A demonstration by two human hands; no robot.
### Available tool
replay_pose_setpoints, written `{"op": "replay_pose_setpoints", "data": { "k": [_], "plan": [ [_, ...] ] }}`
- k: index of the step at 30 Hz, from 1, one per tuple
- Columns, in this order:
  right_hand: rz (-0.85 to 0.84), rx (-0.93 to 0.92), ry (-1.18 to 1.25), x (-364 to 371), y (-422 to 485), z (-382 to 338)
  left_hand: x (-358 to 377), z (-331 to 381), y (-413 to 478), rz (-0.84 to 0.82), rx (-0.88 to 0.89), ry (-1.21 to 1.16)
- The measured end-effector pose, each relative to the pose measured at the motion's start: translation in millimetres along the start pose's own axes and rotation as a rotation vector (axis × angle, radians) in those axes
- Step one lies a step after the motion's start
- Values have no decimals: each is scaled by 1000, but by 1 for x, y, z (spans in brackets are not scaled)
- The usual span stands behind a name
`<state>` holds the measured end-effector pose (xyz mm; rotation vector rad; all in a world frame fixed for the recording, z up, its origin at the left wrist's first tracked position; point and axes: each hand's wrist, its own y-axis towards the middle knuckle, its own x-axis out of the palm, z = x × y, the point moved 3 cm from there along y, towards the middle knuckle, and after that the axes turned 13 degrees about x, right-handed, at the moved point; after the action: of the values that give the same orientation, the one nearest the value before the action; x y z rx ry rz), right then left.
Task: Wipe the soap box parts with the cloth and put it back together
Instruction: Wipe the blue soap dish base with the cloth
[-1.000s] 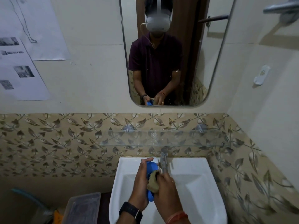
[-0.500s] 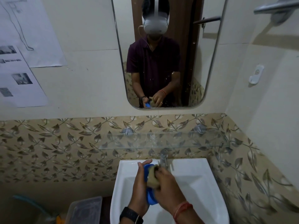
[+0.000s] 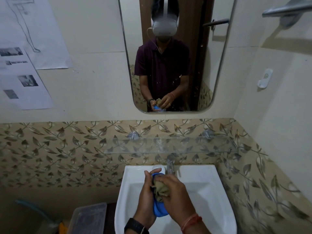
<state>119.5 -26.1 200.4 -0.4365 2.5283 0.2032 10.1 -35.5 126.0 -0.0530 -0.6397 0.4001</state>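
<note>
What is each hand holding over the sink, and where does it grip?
The left hand holds the blue soap box part by its left edge. The right hand presses a bunched cloth against its face.

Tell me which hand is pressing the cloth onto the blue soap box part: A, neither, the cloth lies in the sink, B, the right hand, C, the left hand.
B: the right hand bunches the cloth against the blue soap box part, which the left hand holds over the sink.
</note>
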Motion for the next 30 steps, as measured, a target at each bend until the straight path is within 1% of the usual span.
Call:
{"op": "replay_pose_setpoints", "data": {
  "k": [2,4,5,8,9,10,11,14,15,16,18,20,21,22,24,27,28,30],
  "plan": [
    [-119,-24,-89,4,-8,3,-3,3,1,-1,26,1],
    [-173,-41,-153,2,-14,9,-7,5,2,9,47,-6],
    [-160,-35,-151,-1,-15,10,-6,6,1,6,49,-12],
    [22,5,-130,-10,-5,8,5,1,-8,1,10,-2],
    [70,19,-139,-11,-2,5,8,-2,-11,-2,-5,-5],
    [84,17,-136,-11,-1,1,12,-4,-14,-3,-11,-18],
    [56,-3,-134,-9,-1,-3,13,-4,-15,0,-10,-27],
    [-146,-72,-176,-2,-12,-4,6,1,-11,-9,18,-21],
    [-185,-87,-203,-4,-17,-1,3,4,-8,-16,25,-26],
    [-184,-91,-214,-7,-19,1,3,7,-7,-23,34,-30],
    [-90,-63,-197,-17,-15,1,7,12,-7,-45,37,-34],
    [60,-30,-165,-22,-9,-7,15,9,-11,-67,22,-16],
    [107,-27,-143,-23,-7,-13,19,7,-13,-69,18,5],
    [110,-42,-112,-23,-6,-19,21,5,-15,-64,15,25],
    [5,-85,-95,-21,-10,-25,19,5,-15,-54,18,44],
    [-223,-167,-213,-19,-21,-10,12,14,-8,-55,60,39],
    [-253,-184,-262,-20,-23,-4,10,16,-7,-55,68,33],
    [-209,-144,-255,-26,-19,3,12,17,-8,-61,70,33]
  ]
}}
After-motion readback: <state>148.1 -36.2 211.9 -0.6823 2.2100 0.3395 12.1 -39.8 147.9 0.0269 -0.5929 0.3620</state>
